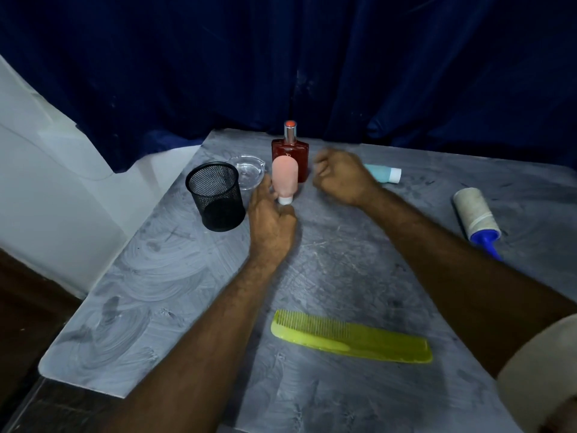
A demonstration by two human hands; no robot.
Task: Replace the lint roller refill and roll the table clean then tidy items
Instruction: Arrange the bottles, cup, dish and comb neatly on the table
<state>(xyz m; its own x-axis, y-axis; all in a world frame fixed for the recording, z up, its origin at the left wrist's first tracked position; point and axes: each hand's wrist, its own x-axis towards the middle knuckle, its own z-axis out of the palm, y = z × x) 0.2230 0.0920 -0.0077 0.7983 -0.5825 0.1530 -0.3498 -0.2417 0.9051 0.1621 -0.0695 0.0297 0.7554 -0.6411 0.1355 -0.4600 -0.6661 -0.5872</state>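
Observation:
A lint roller (475, 217) with a blue handle and a lint-covered roll lies at the right edge of the grey table (156, 276). A pink bottle (284, 175) stands upside down on its white cap near the back. My left hand (270, 223) is at its base, fingers on the left side and thumb against the cap. My right hand (342, 176) hovers just right of it, fingers curled, holding nothing. Behind the pink bottle stands a red perfume bottle (292, 148). A teal bottle (385, 173) lies partly hidden behind my right hand.
A black mesh cup (215, 196) stands left of my left hand, with a clear glass dish (249, 170) behind it. A yellow-green comb (351, 337) lies near the front. Dark blue curtain hangs behind the table; a white wall is on the left.

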